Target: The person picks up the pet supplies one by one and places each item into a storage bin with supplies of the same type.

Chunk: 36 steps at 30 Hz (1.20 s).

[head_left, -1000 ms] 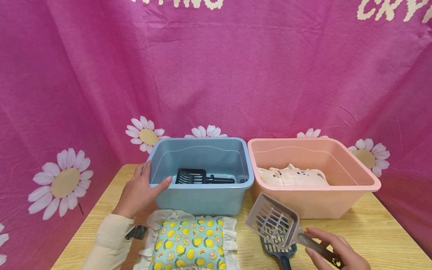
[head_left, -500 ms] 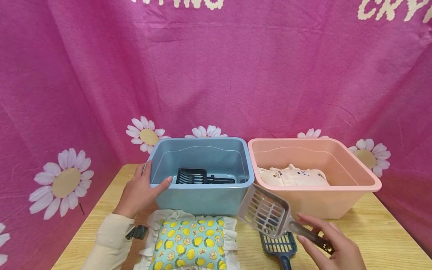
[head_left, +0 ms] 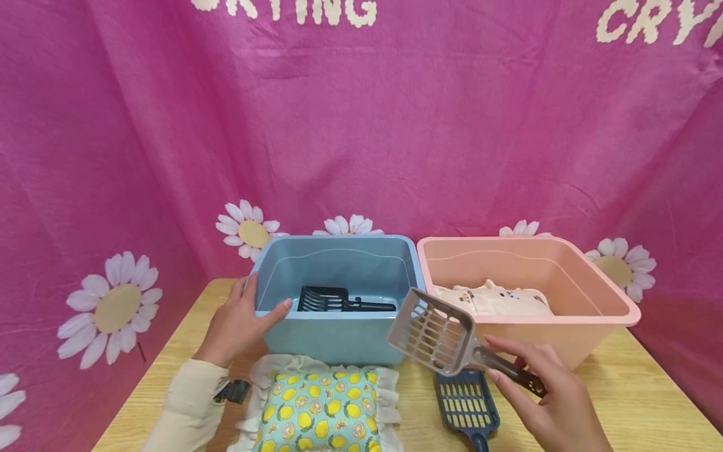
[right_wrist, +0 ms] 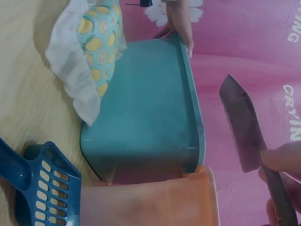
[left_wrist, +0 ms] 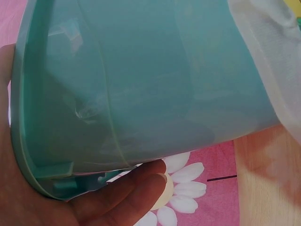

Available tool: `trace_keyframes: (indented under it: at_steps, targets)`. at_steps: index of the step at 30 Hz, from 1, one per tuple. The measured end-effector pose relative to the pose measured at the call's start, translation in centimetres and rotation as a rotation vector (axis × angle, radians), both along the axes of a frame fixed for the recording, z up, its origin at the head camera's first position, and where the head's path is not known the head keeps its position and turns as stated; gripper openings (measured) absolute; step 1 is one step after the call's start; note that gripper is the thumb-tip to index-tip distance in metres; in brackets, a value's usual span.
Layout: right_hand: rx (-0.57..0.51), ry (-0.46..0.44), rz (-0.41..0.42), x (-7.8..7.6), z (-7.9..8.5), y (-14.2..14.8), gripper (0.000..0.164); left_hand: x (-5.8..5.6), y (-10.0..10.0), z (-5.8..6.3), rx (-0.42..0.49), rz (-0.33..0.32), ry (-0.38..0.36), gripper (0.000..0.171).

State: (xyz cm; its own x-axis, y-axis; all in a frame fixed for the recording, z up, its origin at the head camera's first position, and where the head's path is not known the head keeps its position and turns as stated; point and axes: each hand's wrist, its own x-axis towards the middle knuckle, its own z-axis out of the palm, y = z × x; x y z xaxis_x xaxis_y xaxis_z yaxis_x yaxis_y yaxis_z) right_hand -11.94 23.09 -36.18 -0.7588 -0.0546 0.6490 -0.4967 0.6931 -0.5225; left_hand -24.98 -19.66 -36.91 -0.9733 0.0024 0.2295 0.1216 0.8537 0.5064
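Observation:
My left hand (head_left: pixel 237 323) grips the near left corner of the blue bin (head_left: pixel 333 342), its thumb over the front rim. In the left wrist view the fingers (left_wrist: pixel 136 193) curl around the bin's outer side. My right hand (head_left: pixel 556 392) pinches the dark handle of a grey slotted litter scoop (head_left: pixel 487 359). That scoop is held tilted in the air, its head in front of where the two bins meet. Inside the blue bin lies a black litter scoop (head_left: pixel 324 290). A navy litter scoop (head_left: pixel 460 379) rests on the table below the grey one.
A pink bin (head_left: pixel 508 319) stands against the blue one, with a cream printed cloth item (head_left: pixel 503 302) inside. Before the blue bin lies a lemon-print cushion (head_left: pixel 319 408) with white ruffles. Behind the wooden table (head_left: pixel 169 383) hangs a magenta curtain (head_left: pixel 361 138) with daisies.
My right hand has carried the grey scoop up and to the left, uncovering more of the navy scoop. The left hand stays on the bin's corner. The head view has shifted slightly.

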Motion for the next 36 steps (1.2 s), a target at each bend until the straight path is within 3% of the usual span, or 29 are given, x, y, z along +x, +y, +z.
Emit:
trace_keyframes:
  at_steps: [5, 13, 21, 28, 36]
  targets:
    - [0.002, 0.012, 0.023, -0.7, 0.3, -0.1, 0.057, -0.1, 0.0, -0.1, -0.01, -0.002, 0.011, 0.102]
    - [-0.012, 0.102, 0.082, -2.0, 0.7, -0.6, 0.058, -0.2, -0.1, -0.2, -0.02, -0.001, 0.005, 0.103]
    - [0.001, 0.07, 0.106, -2.9, 0.9, -0.9, 0.051, -0.1, -0.1, -0.3, -0.005, 0.005, -0.009, 0.103]
    - [-0.025, 0.145, 0.141, -3.9, 1.1, -1.5, 0.05, -0.2, -0.1, -0.3, -0.016, 0.009, -0.001, 0.103]
    - [-0.081, 0.132, 0.172, -4.6, 2.0, -2.9, 0.046, -0.3, 0.0, -0.1, -0.022, 0.013, -0.006, 0.104]
